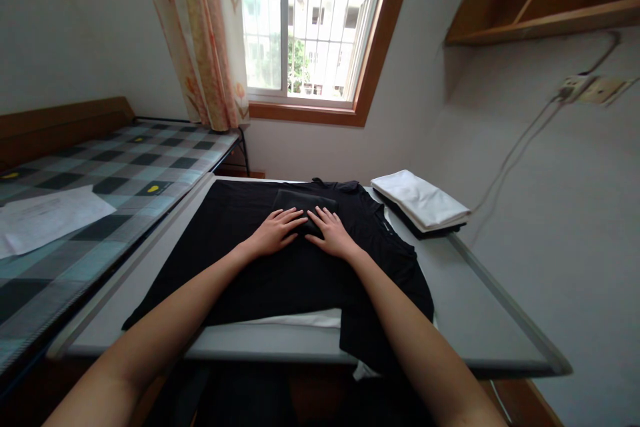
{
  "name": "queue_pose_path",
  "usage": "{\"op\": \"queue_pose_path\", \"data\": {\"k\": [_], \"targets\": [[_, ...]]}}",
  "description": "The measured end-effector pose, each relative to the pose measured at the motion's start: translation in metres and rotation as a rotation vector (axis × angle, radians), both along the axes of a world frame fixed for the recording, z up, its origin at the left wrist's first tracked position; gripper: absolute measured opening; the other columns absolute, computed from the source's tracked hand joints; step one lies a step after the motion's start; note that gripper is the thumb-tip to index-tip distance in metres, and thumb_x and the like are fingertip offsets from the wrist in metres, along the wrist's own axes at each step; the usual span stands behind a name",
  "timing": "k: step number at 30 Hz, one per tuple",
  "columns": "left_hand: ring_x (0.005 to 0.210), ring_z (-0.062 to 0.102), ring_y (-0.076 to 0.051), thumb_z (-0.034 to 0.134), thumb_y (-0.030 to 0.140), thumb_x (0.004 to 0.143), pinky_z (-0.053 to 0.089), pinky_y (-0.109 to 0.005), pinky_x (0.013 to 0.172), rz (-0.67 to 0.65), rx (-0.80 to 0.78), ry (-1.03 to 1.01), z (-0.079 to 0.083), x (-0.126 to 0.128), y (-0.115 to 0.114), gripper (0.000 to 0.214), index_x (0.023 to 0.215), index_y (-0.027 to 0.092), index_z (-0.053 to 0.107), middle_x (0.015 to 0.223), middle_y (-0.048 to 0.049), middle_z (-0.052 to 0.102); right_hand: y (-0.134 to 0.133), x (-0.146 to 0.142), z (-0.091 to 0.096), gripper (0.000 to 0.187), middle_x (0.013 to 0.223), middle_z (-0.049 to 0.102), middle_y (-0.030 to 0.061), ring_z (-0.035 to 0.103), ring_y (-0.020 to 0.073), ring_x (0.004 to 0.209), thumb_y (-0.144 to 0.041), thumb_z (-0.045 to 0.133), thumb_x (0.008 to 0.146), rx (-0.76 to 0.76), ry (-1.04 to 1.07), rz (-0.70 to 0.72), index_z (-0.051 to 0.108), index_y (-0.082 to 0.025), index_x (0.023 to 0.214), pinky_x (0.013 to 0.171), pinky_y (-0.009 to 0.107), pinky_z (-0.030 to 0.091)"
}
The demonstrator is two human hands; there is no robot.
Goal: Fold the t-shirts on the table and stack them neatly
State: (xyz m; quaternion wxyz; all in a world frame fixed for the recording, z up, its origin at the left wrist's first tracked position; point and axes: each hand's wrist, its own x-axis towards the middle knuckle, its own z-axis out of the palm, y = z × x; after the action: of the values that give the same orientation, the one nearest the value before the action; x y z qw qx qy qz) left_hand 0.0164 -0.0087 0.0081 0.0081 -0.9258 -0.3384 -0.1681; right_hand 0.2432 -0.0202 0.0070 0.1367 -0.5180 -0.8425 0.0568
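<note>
A black T-shirt lies spread out flat, its collar toward the right and one sleeve hanging over the near edge. On its middle is a dark, slightly glossy rectangle; whether it is a print or a separate flat piece I cannot tell. My left hand rests palm down at the rectangle's near left part, fingers spread. Beside it, my right hand also lies flat with fingers apart. Both hands touch the dark surface and grasp nothing. Something white shows from under the shirt's near edge.
The shirt lies on a white table. Folded white cloth sits on folded black cloth at the back right. Left is a bed with a checked mattress and papers. A cable runs down the right wall.
</note>
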Motion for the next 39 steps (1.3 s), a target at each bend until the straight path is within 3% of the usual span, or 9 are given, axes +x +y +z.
{"op": "queue_pose_path", "data": {"k": [39], "targets": [[0.142, 0.032, -0.022, 0.046, 0.032, 0.094, 0.025, -0.046, 0.116, 0.001, 0.006, -0.004, -0.0026, -0.0006, 0.0011, 0.051, 0.145, 0.030, 0.040, 0.153, -0.0036, 0.039, 0.0000, 0.0002, -0.0009, 0.072, 0.157, 0.026, 0.0137, 0.019, 0.0307, 0.146, -0.052, 0.054, 0.089, 0.001, 0.008, 0.003, 0.032, -0.023, 0.151, 0.115, 0.054, 0.020]]}}
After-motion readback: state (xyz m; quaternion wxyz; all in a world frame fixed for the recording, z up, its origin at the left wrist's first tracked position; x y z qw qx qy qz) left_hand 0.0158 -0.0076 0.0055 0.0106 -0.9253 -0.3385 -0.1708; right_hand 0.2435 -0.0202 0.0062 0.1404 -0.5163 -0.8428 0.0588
